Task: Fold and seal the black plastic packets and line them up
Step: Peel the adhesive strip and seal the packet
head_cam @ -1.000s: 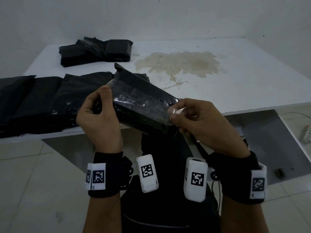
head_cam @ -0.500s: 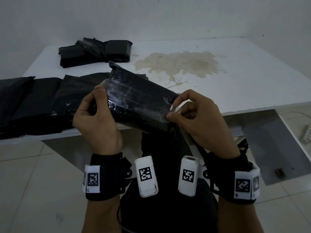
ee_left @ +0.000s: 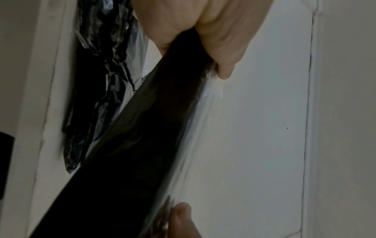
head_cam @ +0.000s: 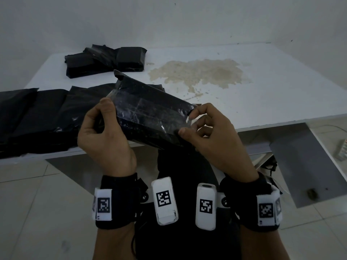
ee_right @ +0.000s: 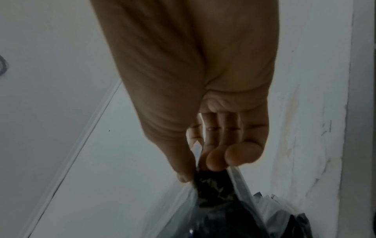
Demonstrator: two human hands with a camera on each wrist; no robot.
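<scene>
Head view: the black packet (head_cam: 150,117) is gripped at one end by the left hand (head_cam: 105,136) and pinched at the other by the right hand (head_cam: 212,139), above the table (head_cam: 262,102) edge.

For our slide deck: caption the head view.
Both hands, left hand and right hand, hold a black packet above the table.

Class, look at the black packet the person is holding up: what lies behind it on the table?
Behind the held packet, gripped by the left hand and right hand, a row of black packets lies on the table. The row's right end is covered by the packet.
</scene>
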